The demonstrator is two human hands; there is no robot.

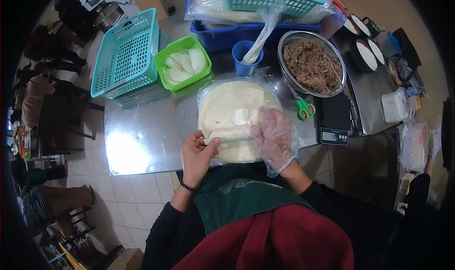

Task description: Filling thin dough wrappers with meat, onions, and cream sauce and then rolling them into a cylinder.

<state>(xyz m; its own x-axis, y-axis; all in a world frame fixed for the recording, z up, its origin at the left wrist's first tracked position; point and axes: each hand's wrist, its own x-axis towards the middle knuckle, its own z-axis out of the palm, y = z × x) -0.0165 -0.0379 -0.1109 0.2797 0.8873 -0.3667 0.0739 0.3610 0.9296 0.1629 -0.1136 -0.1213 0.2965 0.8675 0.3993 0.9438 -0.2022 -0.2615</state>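
Note:
A stack of round flatbreads lies on clear plastic at the steel table's front edge. Across it is a rolled piece of flatbread, with a small pale square just behind. My bare left hand pinches the roll's left end between thumb and fingers. My right hand, in a clear plastic glove, holds the right end; its fingertips are partly hidden. Green-handled scissors lie to the right, beside a steel bowl of minced filling with a spoon in it.
Behind the stack stand a blue cup holding a plastic bag and a green container of onion pieces. A turquoise basket is at left, a digital kitchen scale at right. A blue tub stands behind. Other people are in the room.

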